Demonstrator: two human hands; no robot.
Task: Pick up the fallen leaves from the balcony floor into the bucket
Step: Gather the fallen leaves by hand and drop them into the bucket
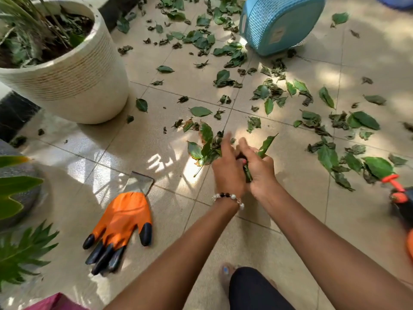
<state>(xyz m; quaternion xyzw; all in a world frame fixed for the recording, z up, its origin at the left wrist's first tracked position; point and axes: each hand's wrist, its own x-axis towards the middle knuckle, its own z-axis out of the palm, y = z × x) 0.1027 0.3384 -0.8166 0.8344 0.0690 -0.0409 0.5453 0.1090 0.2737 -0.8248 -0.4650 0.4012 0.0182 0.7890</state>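
Both hands, left hand and right hand, clutch bunched green leaves; most still litter the beige tiled floor before the far blue woven bucket.

Single head view, wide-angle, looking steeply down and forward, close above tiled floor.

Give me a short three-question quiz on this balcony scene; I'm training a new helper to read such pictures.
1. True or false: the right hand grips green leaves.
2. Which lies flat on the beige floor tiles? A) the orange glove with black claw tips B) the blue woven plastic bucket
3. Which wrist wears the beaded bracelet?

Key: 1 true. 2 A; the bucket lies tipped on its side. 3 The left, above the left hand.
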